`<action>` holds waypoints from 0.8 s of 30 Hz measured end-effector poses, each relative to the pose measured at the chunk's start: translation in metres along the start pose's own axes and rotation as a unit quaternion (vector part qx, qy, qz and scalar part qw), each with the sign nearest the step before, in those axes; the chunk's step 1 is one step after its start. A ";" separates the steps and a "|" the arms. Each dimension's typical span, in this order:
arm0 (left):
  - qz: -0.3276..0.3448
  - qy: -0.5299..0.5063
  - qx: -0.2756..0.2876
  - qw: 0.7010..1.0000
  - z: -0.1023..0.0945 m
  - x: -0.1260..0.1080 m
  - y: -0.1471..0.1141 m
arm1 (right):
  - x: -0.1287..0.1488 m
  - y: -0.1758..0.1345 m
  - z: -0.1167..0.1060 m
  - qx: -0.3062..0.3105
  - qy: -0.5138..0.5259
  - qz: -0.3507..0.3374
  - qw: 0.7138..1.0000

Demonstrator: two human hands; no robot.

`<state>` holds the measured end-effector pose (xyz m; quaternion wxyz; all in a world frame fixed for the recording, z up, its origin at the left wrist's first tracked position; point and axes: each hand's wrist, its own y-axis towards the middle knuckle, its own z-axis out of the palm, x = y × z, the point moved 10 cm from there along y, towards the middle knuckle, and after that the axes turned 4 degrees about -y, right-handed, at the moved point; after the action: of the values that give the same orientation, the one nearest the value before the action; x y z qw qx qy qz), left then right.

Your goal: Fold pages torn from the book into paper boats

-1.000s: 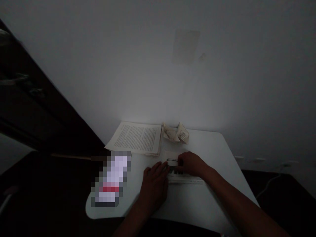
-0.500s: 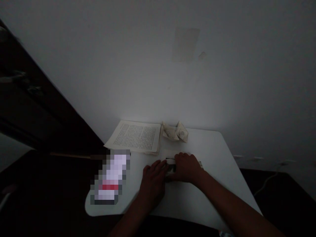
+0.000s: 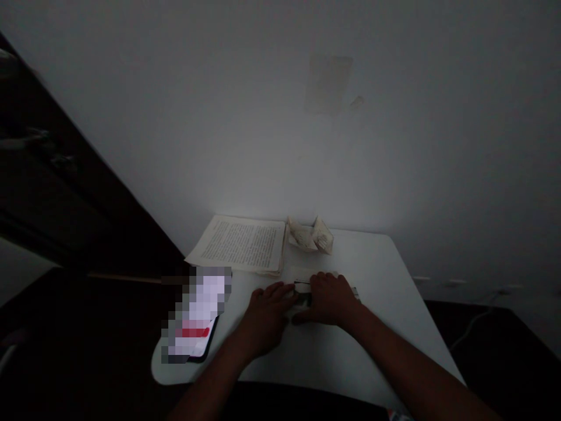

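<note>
A small piece of printed paper [image 3: 302, 286] lies folded on the white table, mostly covered by my hands. My right hand [image 3: 329, 299] spans it from above, fingers bent over its far side and thumb by its near side, holding it against the tabletop. My left hand [image 3: 268, 318] rests at its left end, with fingers stretched out and the fingertips touching the edge. Shadow hides the folds beneath my palms. Beyond my hands stands a folded paper shape [image 3: 311, 237] with raised points, made from a printed page.
A stack of loose printed pages [image 3: 241, 242] lies at the table's back left. A phone [image 3: 199, 316] with a lit, blurred screen is left of my hands. The white table [image 3: 372, 251] stands against a wall [image 3: 245, 134]; a dark door [image 3: 65, 175] is at left.
My left hand has shifted slightly left and flattened, its fingers straighter along the paper's edge. My right hand stays in nearly the same place on the paper.
</note>
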<state>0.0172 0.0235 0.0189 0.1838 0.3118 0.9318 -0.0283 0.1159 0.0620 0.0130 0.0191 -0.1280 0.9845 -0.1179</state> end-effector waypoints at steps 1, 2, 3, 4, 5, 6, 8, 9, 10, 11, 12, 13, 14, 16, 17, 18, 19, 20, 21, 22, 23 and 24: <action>0.000 -0.001 0.005 1.000 0.000 0.000 0.000 | 0.000 0.000 0.000 0.001 0.002 0.000 1.000; 0.001 -0.003 0.008 1.000 0.000 0.001 0.000 | 0.000 0.000 0.000 -0.002 0.002 0.000 1.000; 0.002 -0.004 0.009 1.000 0.000 0.001 0.000 | 0.000 0.000 0.000 -0.008 0.001 0.002 1.000; 0.003 -0.006 0.007 1.000 0.000 0.000 0.000 | 0.000 0.000 0.000 -0.016 -0.001 0.004 1.000; 0.004 -0.009 0.003 1.000 0.000 0.000 -0.001 | 0.000 0.000 -0.001 -0.024 -0.003 0.005 1.000; 0.003 -0.011 -0.002 1.000 0.000 0.000 -0.001 | 0.000 0.000 -0.001 -0.030 -0.006 0.006 1.000; -0.004 -0.015 -0.009 1.000 0.001 0.001 -0.002 | 0.001 -0.001 0.000 -0.033 -0.009 0.005 0.999; -0.010 -0.015 -0.010 1.000 0.002 0.002 -0.002 | 0.001 -0.001 0.000 -0.032 -0.009 0.004 0.999; -0.016 -0.016 -0.010 1.000 0.002 0.003 -0.001 | 0.002 -0.001 0.000 -0.030 -0.010 0.002 0.999; -0.019 -0.018 -0.008 1.000 0.003 0.004 -0.001 | 0.002 -0.001 0.000 -0.029 -0.010 0.002 1.000; -0.022 -0.020 -0.003 1.000 0.004 0.005 -0.001 | 0.001 -0.001 0.000 -0.026 -0.010 0.002 1.000; -0.022 -0.023 0.003 0.999 0.004 0.005 0.000 | 0.001 -0.001 0.000 -0.023 -0.010 0.002 1.000; -0.021 -0.027 0.010 0.999 0.004 0.005 0.001 | 0.001 -0.001 0.000 -0.020 -0.009 0.001 1.000; -0.022 -0.034 0.028 0.999 0.005 0.007 0.002 | 0.000 0.000 0.001 -0.012 -0.005 0.000 1.000; -0.025 -0.038 0.038 0.998 0.006 0.008 0.003 | 0.000 0.000 0.001 -0.009 -0.003 -0.001 1.000; -0.029 -0.041 0.048 0.998 0.007 0.009 0.003 | 0.000 0.001 0.002 -0.006 -0.001 -0.002 1.000; -0.033 -0.044 0.055 0.997 0.008 0.010 0.003 | -0.001 0.001 0.003 -0.003 -0.001 -0.002 1.000; -0.036 -0.047 0.061 0.996 0.009 0.011 0.003 | -0.001 0.001 0.004 -0.002 0.000 -0.003 1.000; -0.039 -0.048 0.065 0.996 0.010 0.012 0.003 | -0.002 0.001 0.005 -0.001 0.000 -0.004 1.000; -0.040 -0.050 0.068 0.996 0.010 0.012 0.003 | -0.002 0.001 0.005 0.000 0.001 -0.006 1.000; -0.042 -0.050 0.070 0.995 0.011 0.013 0.002 | -0.002 0.001 0.006 0.001 0.003 -0.008 1.000; -0.043 -0.051 0.074 0.995 0.012 0.013 0.002 | -0.003 0.000 0.006 0.003 0.004 -0.008 1.000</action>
<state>0.0127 0.0303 0.0033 0.2065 0.2820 0.9291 -0.1207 0.1188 0.0614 0.0069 0.0144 -0.1356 0.9832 -0.1217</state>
